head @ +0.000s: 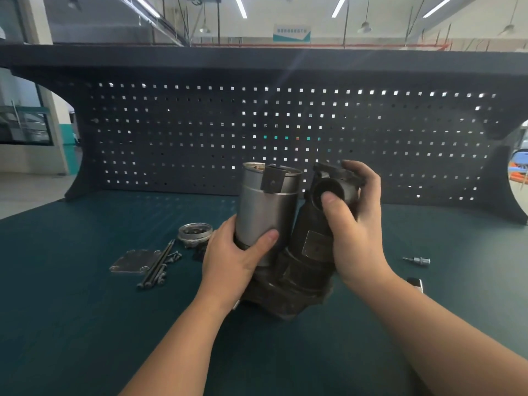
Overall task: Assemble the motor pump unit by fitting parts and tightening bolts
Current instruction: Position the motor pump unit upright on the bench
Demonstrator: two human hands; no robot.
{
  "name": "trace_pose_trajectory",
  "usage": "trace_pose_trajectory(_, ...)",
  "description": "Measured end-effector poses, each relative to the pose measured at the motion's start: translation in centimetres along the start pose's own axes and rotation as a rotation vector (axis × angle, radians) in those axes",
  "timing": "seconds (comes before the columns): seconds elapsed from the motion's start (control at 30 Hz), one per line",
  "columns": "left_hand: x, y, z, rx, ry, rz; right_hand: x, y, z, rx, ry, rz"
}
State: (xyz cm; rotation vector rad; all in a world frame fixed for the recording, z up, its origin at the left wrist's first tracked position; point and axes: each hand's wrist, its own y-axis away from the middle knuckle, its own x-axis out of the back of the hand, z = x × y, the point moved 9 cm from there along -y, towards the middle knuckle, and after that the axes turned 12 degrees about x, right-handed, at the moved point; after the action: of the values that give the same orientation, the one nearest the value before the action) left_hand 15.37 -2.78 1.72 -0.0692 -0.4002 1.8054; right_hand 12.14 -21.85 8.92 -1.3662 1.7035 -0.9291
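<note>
- The bench (85, 324) has a green mat; the pump (288, 281) stands on it near the middle, between the two hands, and leans a little to the right.
- The pump is one dark, rough casting with a plate on its side. Its long axis goes from the base up to the port (328, 190) at the top right.
- The silver motor (265, 207) is a smooth cylinder, almost upright, its lower end at the pump's left side. I cannot tell if it is fully seated.
- The right hand (354, 224) is curled around the pump's top, thumb at the port.
- The left hand (234, 258) grips the motor low, thumb across the front.
- The plate (133, 261), long bolts (158, 264) and ring (195, 232) lie left, nearer the left hand.
</note>
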Motion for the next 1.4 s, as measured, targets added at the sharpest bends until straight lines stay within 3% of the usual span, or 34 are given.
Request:
trace_pose_trajectory(0.73,0.1,-0.2,-0.4,-0.017,-0.015,0.04,0.0,-0.1,0.0,-0.026,-0.075,-0.043)
trace_pose_trajectory(1.17,-0.5,0.0,0.1,-0.024,0.1,-0.071,-1.7,1.2,-2.3,0.085,0.03,0.015)
trace_pose_trajectory(1.4,-0.5,-0.7,-0.4,-0.028,0.058,-0.108,-1.7,0.2,-1.4,-0.031,-0.101,-0.114)
